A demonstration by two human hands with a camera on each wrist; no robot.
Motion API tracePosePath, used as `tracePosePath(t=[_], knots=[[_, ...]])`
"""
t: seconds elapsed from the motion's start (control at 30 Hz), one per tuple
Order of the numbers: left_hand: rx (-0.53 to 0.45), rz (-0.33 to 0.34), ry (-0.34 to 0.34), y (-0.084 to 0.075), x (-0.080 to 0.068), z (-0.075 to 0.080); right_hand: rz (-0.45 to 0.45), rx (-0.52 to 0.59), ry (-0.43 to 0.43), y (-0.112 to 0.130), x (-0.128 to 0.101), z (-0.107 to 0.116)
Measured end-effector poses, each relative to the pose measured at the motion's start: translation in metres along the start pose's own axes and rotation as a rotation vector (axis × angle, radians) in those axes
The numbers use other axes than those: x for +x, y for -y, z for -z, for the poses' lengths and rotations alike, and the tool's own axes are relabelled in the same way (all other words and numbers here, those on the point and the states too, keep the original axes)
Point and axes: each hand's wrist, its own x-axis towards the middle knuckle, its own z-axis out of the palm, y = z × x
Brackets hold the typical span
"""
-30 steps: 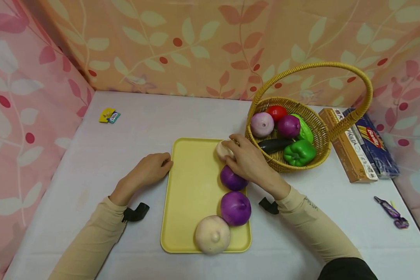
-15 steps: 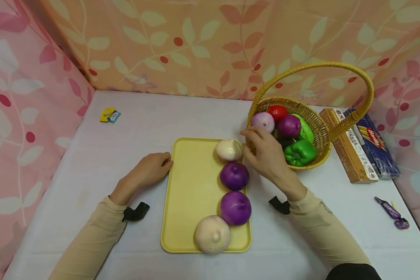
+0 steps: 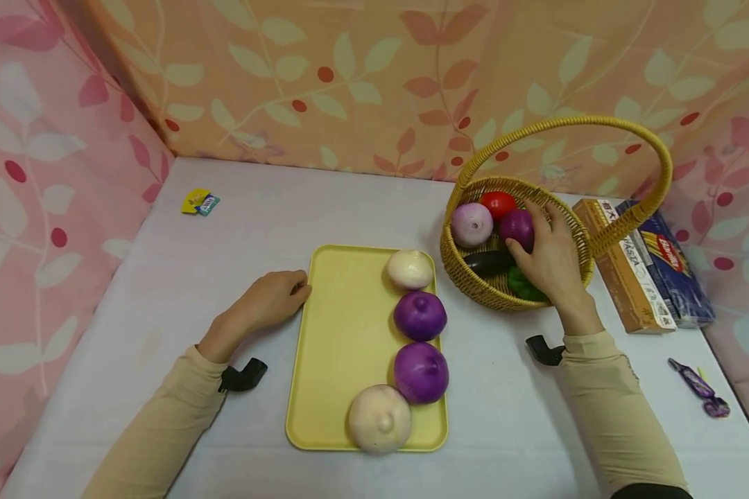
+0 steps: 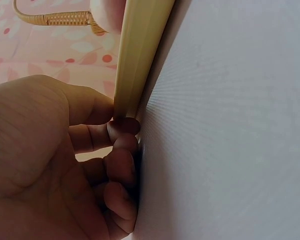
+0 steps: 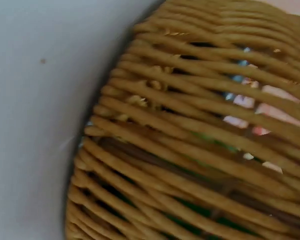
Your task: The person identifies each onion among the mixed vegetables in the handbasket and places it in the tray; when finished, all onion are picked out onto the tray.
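My left hand [image 3: 265,303] is at the left edge of the yellow tray [image 3: 343,333]; in the left wrist view its thumb and curled forefinger pinch the tray's rim [image 4: 140,60]. On the tray's right side stand a small white onion [image 3: 410,269], two purple onions [image 3: 420,316] and a large pale onion [image 3: 379,419]. My right hand [image 3: 552,256] reaches into the wicker basket [image 3: 483,287], fingers spread beside a purple onion [image 3: 517,229] and over a green bell pepper [image 3: 524,285] that it partly hides. The long green pepper there is hidden. In the right wrist view only basket weave [image 5: 190,125] shows.
The basket also holds a light purple onion [image 3: 471,224], a tomato [image 3: 498,203] and an eggplant [image 3: 489,263]; its tall handle [image 3: 574,121] arches above. Pasta boxes [image 3: 630,270] lie to its right. A purple wrapped candy [image 3: 699,387] and small packets [image 3: 200,202] lie farther out.
My right hand has left the white onion on the tray and moved right, over the basket rim and in among the vegetables. The left hand stays at the tray's edge.
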Motion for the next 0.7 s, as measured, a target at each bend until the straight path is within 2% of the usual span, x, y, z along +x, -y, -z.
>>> tracePosePath(t=[0.13, 0.3, 0.4, 0.47, 0.57, 0.7], knots=[[-0.002, 0.003, 0.0, 0.0, 0.0, 0.0, 0.01, -0.029, 0.064, -0.007, 0.002, -0.004], [-0.006, 0.005, 0.003, -0.002, -0.001, 0.0, 0.029, -0.047, 0.045, -0.011, 0.002, -0.007], [-0.004, 0.003, 0.004, -0.002, -0.001, -0.001, -0.003, -0.052, 0.033, -0.01, 0.0, -0.006], [-0.005, 0.001, 0.007, -0.002, -0.001, -0.001, -0.02, -0.046, -0.004, -0.007, -0.003, -0.006], [-0.007, -0.002, 0.006, -0.002, -0.001, -0.001, -0.013, -0.007, -0.119, 0.002, -0.008, -0.002], [-0.008, -0.001, -0.004, -0.001, -0.001, 0.001, 0.094, 0.082, -0.273, 0.028, -0.016, 0.007]])
